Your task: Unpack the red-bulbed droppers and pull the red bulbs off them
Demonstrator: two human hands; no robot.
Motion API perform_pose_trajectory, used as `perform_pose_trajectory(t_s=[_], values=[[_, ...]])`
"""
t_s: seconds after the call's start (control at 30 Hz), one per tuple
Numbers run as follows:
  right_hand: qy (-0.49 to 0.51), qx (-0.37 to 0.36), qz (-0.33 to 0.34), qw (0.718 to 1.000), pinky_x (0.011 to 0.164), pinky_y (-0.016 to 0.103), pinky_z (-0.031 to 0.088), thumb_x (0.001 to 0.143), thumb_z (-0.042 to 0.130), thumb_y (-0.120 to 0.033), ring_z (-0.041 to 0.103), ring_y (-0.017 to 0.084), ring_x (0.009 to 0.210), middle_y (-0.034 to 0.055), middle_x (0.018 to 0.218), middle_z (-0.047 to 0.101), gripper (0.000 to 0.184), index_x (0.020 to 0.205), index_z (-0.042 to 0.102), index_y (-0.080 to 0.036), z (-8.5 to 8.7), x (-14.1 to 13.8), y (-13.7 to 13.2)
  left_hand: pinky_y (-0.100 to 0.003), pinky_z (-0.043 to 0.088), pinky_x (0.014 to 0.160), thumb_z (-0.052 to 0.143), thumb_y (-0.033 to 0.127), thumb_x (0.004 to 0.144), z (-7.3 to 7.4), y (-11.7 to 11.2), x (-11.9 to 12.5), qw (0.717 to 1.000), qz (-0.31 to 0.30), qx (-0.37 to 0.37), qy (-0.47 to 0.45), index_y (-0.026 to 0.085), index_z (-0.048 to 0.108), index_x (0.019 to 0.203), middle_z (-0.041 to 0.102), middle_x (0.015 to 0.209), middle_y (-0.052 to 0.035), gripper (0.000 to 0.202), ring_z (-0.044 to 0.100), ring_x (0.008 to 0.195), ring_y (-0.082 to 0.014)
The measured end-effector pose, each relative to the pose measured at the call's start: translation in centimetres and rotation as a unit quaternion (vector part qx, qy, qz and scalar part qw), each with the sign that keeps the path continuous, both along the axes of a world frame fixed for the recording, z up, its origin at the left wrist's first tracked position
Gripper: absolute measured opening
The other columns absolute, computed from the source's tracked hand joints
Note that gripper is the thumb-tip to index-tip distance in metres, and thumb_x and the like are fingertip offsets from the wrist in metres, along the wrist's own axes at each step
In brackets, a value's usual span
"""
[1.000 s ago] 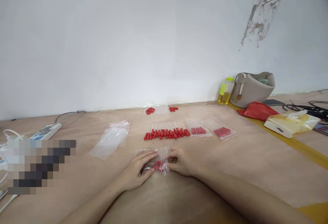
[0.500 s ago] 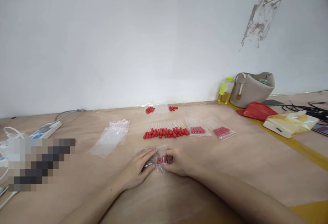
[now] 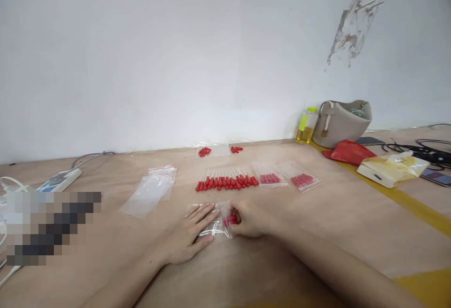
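A small clear zip bag (image 3: 217,225) with red-tipped pieces inside lies flat on the brown table between my hands. My left hand (image 3: 190,235) rests palm down on the bag's left part, fingers stretched out. My right hand (image 3: 250,218) pinches the bag's right end, where the red tips bunch up. Beyond them lies a loose row of red-tipped droppers (image 3: 227,181), with two filled bags (image 3: 269,176) (image 3: 299,178) to its right.
A stack of unfilled zip bags (image 3: 151,190) lies at the left. A few more red pieces (image 3: 218,150) sit by the wall. A power strip (image 3: 58,180) is far left. A yellow bottle (image 3: 306,124), grey bag (image 3: 341,122), red pouch (image 3: 347,152), white packet (image 3: 391,169) and cables stand at the right.
The red pieces in the bag have slid right toward my right hand's fingers. My left hand has flattened out on the bag. The view shifted slightly.
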State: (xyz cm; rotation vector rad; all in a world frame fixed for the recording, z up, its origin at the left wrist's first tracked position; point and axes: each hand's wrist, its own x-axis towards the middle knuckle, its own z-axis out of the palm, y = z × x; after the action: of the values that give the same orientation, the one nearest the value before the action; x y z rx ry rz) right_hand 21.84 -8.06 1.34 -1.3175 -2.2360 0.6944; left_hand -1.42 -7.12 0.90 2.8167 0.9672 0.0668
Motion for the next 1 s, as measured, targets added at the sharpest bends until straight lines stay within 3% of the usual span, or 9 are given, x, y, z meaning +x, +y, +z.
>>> perform_pose_trajectory(t_s=[0.1, 0.27, 0.4, 0.5, 0.6, 0.77, 0.83, 0.9, 1.0], values=[[0.098, -0.071, 0.015, 0.993, 0.048, 0.018, 0.033, 0.059, 0.064, -0.019, 0.047, 0.008, 0.054, -0.0038, 0.060, 0.055, 0.017, 0.074, 0.056, -0.016, -0.5, 1.4, 0.5, -0.047, 0.018, 0.106, 0.029, 0.045, 0.089, 0.0, 0.1, 0.0, 1.000, -0.003, -0.005, 0.000, 0.033, 0.007, 0.138, 0.011, 0.146, -0.0001, 0.055, 0.014, 0.132, -0.0233], [0.271, -0.225, -0.002, 0.936, 0.057, 0.022, 0.043, 0.056, 0.073, -0.028, 0.058, 0.012, 0.064, 0.0017, 0.072, 0.064, 0.031, 0.078, 0.057, -0.015, 0.1, 6.6, 0.9, -0.048, 0.016, 0.106, 0.032, 0.046, 0.088, -0.1, 0.2, -0.4, 1.000, -0.016, -0.019, -0.009, 0.034, 0.012, 0.137, 0.010, 0.146, -0.0004, 0.055, 0.013, 0.132, -0.0253], [0.338, -0.202, -0.116, 0.912, 0.054, 0.022, 0.043, 0.058, 0.073, -0.033, 0.055, 0.009, 0.056, 0.0012, 0.070, 0.064, 0.031, 0.076, 0.056, -0.015, 1.8, 10.8, 0.5, -0.048, 0.014, 0.106, 0.032, 0.046, 0.088, 0.1, 0.2, -0.5, 0.996, 0.000, -0.066, -0.054, 0.033, 0.025, 0.134, 0.016, 0.145, -0.0003, 0.049, 0.014, 0.132, -0.0247], [0.390, -0.113, -0.153, 0.901, 0.053, 0.022, 0.043, 0.061, 0.071, -0.035, 0.052, 0.007, 0.053, -0.0012, 0.066, 0.061, 0.029, 0.074, 0.053, -0.017, 3.1, 10.7, 0.0, -0.043, 0.025, 0.104, 0.029, 0.046, 0.089, 0.6, 0.3, 0.4, 0.976, 0.073, -0.122, -0.165, 0.028, 0.052, 0.119, 0.039, 0.135, -0.0030, 0.042, 0.032, 0.125, -0.0231], [0.395, -0.015, -0.150, 0.906, 0.055, 0.024, 0.045, 0.064, 0.069, -0.039, 0.055, 0.010, 0.056, -0.0017, 0.063, 0.058, 0.031, 0.078, 0.051, -0.018, 3.1, 7.2, -0.3, -0.037, 0.043, 0.089, 0.037, 0.051, 0.084, 1.4, 0.4, 2.8, 0.908, 0.169, -0.246, -0.293, 0.020, 0.064, 0.099, 0.061, 0.107, -0.0061, 0.044, 0.055, 0.100, -0.0210], [0.362, 0.110, -0.095, 0.921, 0.063, 0.026, 0.049, 0.069, 0.064, -0.036, 0.057, 0.013, 0.071, 0.0032, 0.079, 0.057, 0.025, 0.081, 0.050, -0.019, -0.2, -0.6, -0.1, -0.021, 0.049, 0.069, 0.045, 0.043, 0.085, 2.1, 0.5, 7.2, 0.631, 0.283, -0.507, -0.515, 0.016, 0.058, 0.098, 0.065, 0.090, -0.0063, 0.032, 0.061, 0.073, -0.0097], [0.326, 0.135, -0.070, 0.933, 0.063, 0.025, 0.049, 0.068, 0.066, -0.031, 0.056, 0.013, 0.074, 0.0031, 0.082, 0.055, 0.023, 0.081, 0.051, -0.019, -1.6, -2.1, -0.1, -0.017, 0.049, 0.062, 0.045, 0.036, 0.086, 1.7, 0.5, 7.8, 0.563, 0.306, -0.530, -0.556, 0.015, 0.058, 0.088, 0.065, 0.081, -0.0049, 0.024, 0.060, 0.067, -0.0081], [0.295, 0.139, -0.025, 0.945, 0.061, 0.024, 0.049, 0.066, 0.067, -0.027, 0.055, 0.012, 0.071, 0.0025, 0.085, 0.054, 0.024, 0.084, 0.053, -0.020, -2.3, -2.5, -0.3, -0.017, 0.049, 0.061, 0.049, 0.030, 0.085, 1.2, 0.9, 7.3, 0.550, 0.321, -0.531, -0.560, 0.015, 0.057, 0.081, 0.064, 0.077, -0.0041, 0.018, 0.061, 0.067, -0.0089], [0.258, 0.139, 0.018, 0.956, 0.057, 0.022, 0.049, 0.068, 0.064, -0.021, 0.054, 0.009, 0.063, 0.0023, 0.089, 0.053, 0.028, 0.094, 0.052, -0.021, -2.2, -1.2, -0.8, -0.021, 0.050, 0.066, 0.059, 0.028, 0.078, 1.4, 2.7, 5.0, 0.622, 0.324, -0.484, -0.524, 0.015, 0.057, 0.078, 0.064, 0.073, -0.0027, 0.013, 0.062, 0.068, -0.0110]])
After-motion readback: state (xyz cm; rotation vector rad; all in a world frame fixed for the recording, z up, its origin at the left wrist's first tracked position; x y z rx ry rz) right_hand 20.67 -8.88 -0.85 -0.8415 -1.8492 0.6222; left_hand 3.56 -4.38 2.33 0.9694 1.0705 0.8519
